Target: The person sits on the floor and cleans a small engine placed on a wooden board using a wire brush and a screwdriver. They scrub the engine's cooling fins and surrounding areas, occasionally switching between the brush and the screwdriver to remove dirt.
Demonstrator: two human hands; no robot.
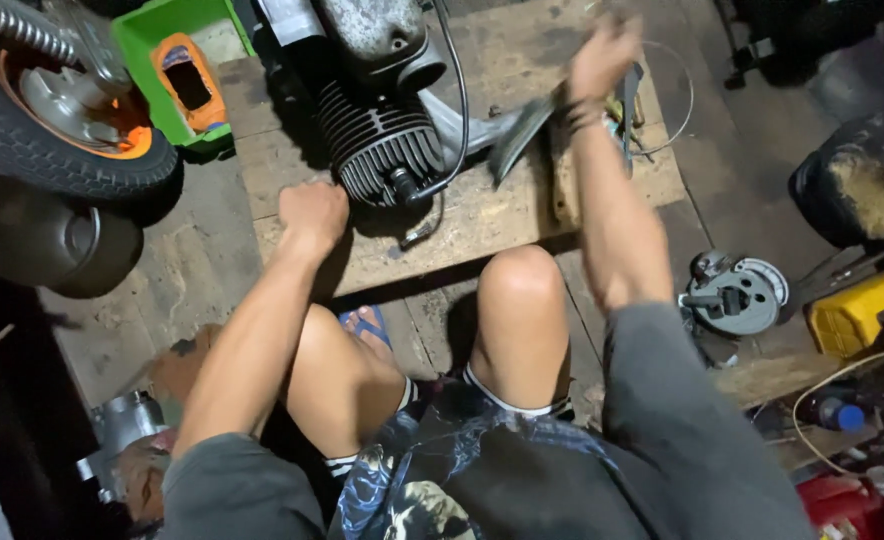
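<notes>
— What carries everything here?

— A bare concrete floor (pixel 192 270), with a worn wooden board (pixel 482 215) laid flat on it.

— And on the board?

— A finned engine cylinder (pixel 377 150) with a black cable (pixel 457 100) looping over it, a grey metal blade (pixel 517 135), and thin wire (pixel 667 110) near the far corner.

— On the floor itself?

— A green tray (pixel 157 40) beside a tyre (pixel 52 150), a dark round pot (pixel 57 240), a grey round engine part (pixel 737 295) and a yellow container (pixel 857 310).
</notes>
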